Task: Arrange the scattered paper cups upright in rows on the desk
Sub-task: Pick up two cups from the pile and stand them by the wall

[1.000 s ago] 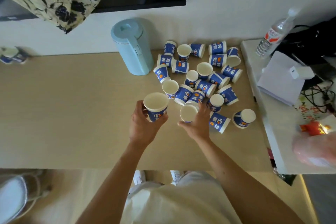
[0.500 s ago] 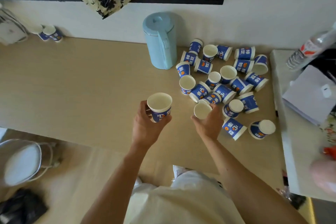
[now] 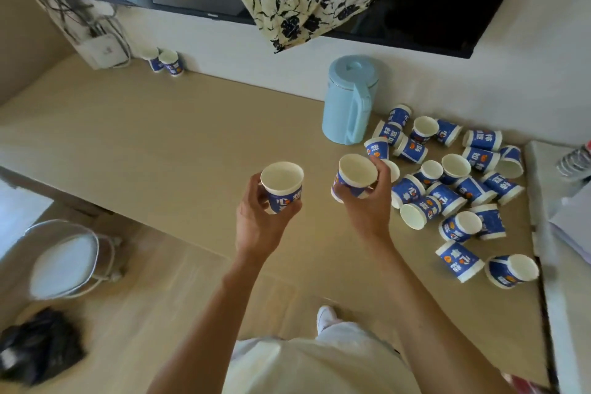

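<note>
My left hand point(image 3: 260, 221) holds a blue-and-white paper cup point(image 3: 283, 185) upright above the wooden desk point(image 3: 160, 137). My right hand point(image 3: 367, 201) grips a second paper cup point(image 3: 355, 174), mouth up and tilted slightly. To the right lies a pile of scattered cups point(image 3: 457, 185), several on their sides and some upright. Two cups point(image 3: 166, 61) stand upright side by side at the far left of the desk, against the wall.
A light blue kettle point(image 3: 350, 99) stands behind the pile near the wall. A white side table point(image 3: 563, 265) with a water bottle point(image 3: 575, 161) borders the desk on the right. A white stool point(image 3: 64, 259) and a black bag point(image 3: 38, 345) are on the floor at left.
My right hand has lifted its cup off the pile and brought it up beside the left one. The view has swung left, showing the two standing cups.
</note>
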`<state>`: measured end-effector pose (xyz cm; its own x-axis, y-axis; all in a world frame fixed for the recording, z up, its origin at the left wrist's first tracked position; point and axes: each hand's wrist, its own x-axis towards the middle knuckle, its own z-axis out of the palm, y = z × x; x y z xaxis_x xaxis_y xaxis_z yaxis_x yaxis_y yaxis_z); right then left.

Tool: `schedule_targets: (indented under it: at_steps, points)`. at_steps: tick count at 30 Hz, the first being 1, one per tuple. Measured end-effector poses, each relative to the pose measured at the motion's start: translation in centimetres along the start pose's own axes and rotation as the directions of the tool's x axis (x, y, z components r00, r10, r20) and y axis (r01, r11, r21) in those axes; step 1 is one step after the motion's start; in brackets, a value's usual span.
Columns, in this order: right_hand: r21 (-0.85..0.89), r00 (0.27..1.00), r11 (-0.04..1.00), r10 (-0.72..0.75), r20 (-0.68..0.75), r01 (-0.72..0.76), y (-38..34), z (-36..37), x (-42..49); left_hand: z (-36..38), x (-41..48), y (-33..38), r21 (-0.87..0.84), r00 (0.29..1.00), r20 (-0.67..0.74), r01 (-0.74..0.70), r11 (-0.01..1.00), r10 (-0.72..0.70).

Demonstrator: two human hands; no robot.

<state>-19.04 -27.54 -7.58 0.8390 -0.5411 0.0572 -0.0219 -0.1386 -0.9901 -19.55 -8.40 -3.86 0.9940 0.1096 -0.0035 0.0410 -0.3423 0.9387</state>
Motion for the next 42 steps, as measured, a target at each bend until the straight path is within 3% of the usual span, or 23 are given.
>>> schedule_targets:
  at_steps: [9, 19, 28, 42]
  points:
    - [0.12, 0.996, 0.993, 0.0, 0.094, -0.011, -4.9, 10.8, -6.4, -13.7, 1.3, -2.5, -0.062, 0.995, -0.097, 0.029, 0.998, -0.035]
    - [0.189, 0.991, 0.982, -0.005, 0.136, -0.021, -7.6, 23.0, -12.6, -26.7, 4.0, -5.3, -0.017, 0.988, -0.152, 0.024, 1.0, -0.026]
    - [0.216, 0.993, 0.975, 0.025, 0.118, -0.05, -8.1, 31.2, -9.5, -30.4, 10.7, -7.7, 0.008, 0.989, -0.148, 0.02, 1.0, -0.019]
    - [0.226, 0.976, 0.952, 0.183, 0.12, -0.206, -5.7, 47.5, 0.0, -34.7, 30.1, -11.3, 0.095, 0.995, -0.078, 0.064, 0.993, -0.057]
